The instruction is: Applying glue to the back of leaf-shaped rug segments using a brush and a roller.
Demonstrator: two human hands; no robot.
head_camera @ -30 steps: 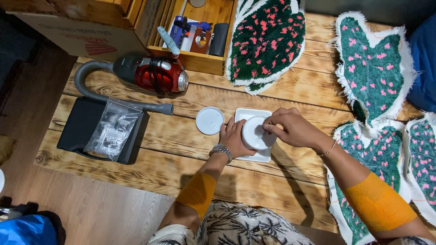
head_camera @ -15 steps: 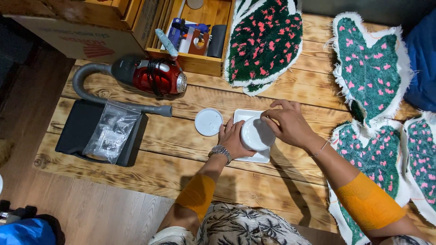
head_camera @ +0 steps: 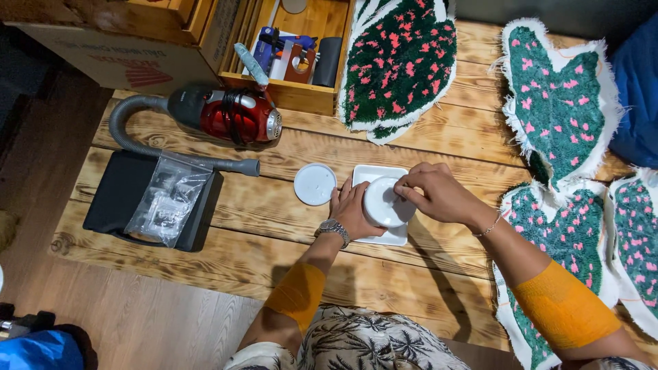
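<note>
From the head view, the left hand [head_camera: 354, 209] and right hand [head_camera: 437, 193] grip a round white jar [head_camera: 386, 203] over a white square tray [head_camera: 381, 203] mid-table, its white lid [head_camera: 315, 183] just left, a red vacuum cleaner [head_camera: 229, 114] farther off.

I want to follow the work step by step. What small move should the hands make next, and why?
Probably lift the white round container a little off the white square tray: the left hand cups its side, the right hand grips its top, and its lid lies apart.
</note>
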